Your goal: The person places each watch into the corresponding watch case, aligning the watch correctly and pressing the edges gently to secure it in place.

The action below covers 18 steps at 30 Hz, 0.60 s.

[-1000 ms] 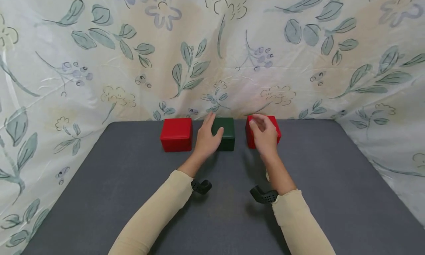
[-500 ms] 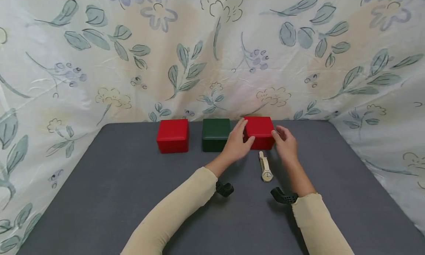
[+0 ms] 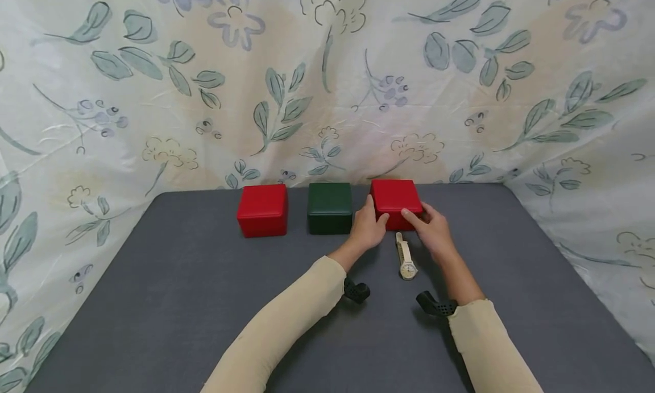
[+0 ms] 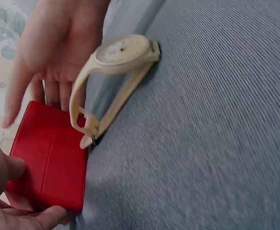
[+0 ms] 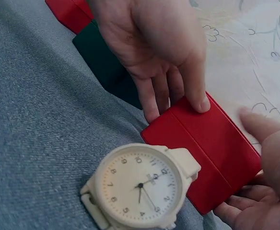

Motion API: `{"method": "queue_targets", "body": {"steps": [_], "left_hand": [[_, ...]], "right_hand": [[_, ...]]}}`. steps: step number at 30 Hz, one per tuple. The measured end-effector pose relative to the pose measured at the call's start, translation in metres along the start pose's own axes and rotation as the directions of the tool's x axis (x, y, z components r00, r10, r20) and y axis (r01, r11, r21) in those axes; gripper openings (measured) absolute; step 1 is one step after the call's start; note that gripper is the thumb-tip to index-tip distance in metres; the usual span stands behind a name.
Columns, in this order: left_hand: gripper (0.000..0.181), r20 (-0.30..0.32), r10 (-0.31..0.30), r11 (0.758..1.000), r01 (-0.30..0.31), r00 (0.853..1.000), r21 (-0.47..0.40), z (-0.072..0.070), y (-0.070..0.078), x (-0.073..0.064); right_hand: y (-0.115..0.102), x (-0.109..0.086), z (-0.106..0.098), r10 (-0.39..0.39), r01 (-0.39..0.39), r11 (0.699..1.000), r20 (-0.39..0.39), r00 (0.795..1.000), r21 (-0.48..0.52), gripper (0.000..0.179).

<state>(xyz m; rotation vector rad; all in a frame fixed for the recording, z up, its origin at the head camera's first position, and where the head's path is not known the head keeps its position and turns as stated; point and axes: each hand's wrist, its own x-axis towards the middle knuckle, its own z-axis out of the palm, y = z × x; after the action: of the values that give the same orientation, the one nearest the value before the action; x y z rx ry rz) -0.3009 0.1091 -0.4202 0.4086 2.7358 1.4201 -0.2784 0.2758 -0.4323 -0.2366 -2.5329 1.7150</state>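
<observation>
A red box [image 3: 395, 197] stands at the right end of a row at the table's back. My left hand [image 3: 365, 225] holds its left side, thumb [image 5: 201, 104] on the front face and fingers around the side. My right hand [image 3: 435, 231] is at the box's right side. In the right wrist view its fingers [image 5: 231, 211] lie along that side, while the thumb [image 5: 255, 122] stands off the face. A cream wristwatch [image 3: 406, 259] lies just in front of the box, between the hands, strap buckled into a loop and dial toward me.
To the left of the held box stand a green box [image 3: 330, 208] and another red box [image 3: 262, 211]. The dark grey table [image 3: 179, 302] ends at a hanging floral cloth [image 3: 286, 86] close behind the boxes.
Both hands have moved right, the left from beside the green box, onto the right-hand red box. Half a second ago they were at its sides; now they sit closer on it. The watch has come into view.
</observation>
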Motion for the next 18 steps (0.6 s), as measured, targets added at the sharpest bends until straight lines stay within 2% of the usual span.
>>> {"method": "queue_targets", "body": {"steps": [5, 10, 15, 18], "left_hand": [[0.062, 0.009, -0.023, 0.999, 0.023, 1.0, 0.038, -0.002, 0.0, -0.001], [0.052, -0.025, -0.055, 0.998, 0.056, 0.998, 0.039, -0.003, 0.004, 0.004], [0.054, -0.019, -0.147, 0.989, 0.147, 0.989, 0.017, -0.008, 0.016, 0.01], [0.06, -0.01, -0.223, 0.975, 0.223, 0.975, 0.006, -0.011, 0.027, 0.017]], "right_hand": [[0.005, -0.002, -0.001, -0.058, 0.058, 0.997, 0.009, 0.998, -0.054, 0.081], [0.005, -0.002, 0.004, -0.044, 0.036, 0.994, -0.08, 0.996, -0.105, 0.063], [0.005, -0.001, 0.008, -0.028, 0.015, 0.997, -0.168, 0.985, -0.081, 0.051], [0.006, -0.001, 0.01, -0.026, 0.014, 0.998, -0.187, 0.982, -0.064, 0.048]]}}
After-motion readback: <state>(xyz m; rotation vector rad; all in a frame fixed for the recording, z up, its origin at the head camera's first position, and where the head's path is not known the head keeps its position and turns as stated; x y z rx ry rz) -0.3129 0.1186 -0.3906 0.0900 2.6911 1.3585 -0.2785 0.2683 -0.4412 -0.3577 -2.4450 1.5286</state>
